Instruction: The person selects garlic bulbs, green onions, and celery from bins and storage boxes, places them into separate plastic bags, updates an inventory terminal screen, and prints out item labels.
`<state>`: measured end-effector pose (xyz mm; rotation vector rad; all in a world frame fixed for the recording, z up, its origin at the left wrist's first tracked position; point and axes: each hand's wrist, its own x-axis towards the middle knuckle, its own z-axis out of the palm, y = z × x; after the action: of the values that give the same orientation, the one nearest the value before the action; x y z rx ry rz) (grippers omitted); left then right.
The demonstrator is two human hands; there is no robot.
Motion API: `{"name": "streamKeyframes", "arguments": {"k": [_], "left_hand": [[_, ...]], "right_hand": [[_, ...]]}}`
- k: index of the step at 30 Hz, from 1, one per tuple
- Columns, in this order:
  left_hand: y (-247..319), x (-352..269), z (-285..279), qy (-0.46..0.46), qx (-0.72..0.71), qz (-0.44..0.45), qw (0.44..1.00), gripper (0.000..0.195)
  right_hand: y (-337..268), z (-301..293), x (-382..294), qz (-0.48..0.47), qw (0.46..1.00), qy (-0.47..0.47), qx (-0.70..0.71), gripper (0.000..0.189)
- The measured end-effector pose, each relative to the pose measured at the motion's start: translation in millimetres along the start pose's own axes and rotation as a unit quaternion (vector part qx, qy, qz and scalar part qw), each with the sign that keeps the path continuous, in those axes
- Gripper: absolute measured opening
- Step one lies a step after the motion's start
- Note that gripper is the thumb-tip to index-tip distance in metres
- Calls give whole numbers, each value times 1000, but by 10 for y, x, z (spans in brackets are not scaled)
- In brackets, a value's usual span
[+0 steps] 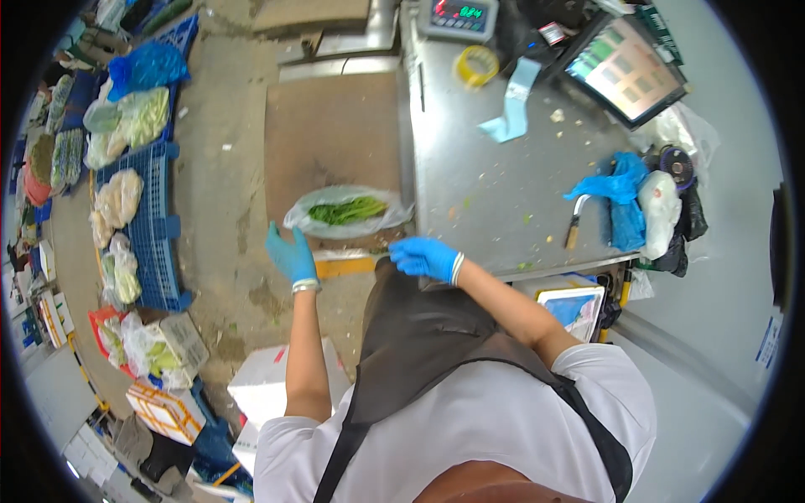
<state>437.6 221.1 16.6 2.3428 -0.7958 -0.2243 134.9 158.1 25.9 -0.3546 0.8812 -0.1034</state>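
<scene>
A clear plastic bag [300, 214] with green leafy vegetables [346, 210] inside lies on the near part of a brown board [333, 132]. My left hand [292, 256], in a blue glove, is at the bag's left end with thumb and fingers spread, holding nothing. To the right, my right hand [427, 258], also gloved in blue, hovers just below the bag's right end, near the corner of a steel table [478, 207]. Its fingers are loosely bent and slightly apart, and nothing shows in them. Whether my left fingertips touch the bag is hard to tell.
On the table are a digital scale display [460, 17], yellow tape [478, 66], a blue label strip [516, 100], a touchscreen [627, 70], a curved knife [575, 223] and blue plastic bags [622, 195]. Bagged vegetables sit on blue pallets [148, 220] at left. White foam boxes [267, 380] stand behind my left arm.
</scene>
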Motion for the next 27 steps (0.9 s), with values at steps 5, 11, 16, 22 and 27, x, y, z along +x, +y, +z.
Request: {"name": "streamKeyframes", "arguments": {"k": [5,11,16,22,27], "left_hand": [[705,-507,236,4,4,114,993,53],[1716,-1463,959,-88,-25,250,964,47],[2152,-1982,1578,-385,83,176,902,37],[2252,-2266,1894,-369,116,161,908,36],[2120,-2227,2001,-372,61,167,911,37]], "right_hand": [[-32,-590,-713,-23,989,54,-137,34],[-234,-1512,-1373,-71,967,98,-225,33],[-559,-2384,-1721,-121,960,130,-218,33],[-1004,-3098,-2068,-188,942,177,-217,33],[-2129,-3521,-2298,-303,814,254,-425,32]]}}
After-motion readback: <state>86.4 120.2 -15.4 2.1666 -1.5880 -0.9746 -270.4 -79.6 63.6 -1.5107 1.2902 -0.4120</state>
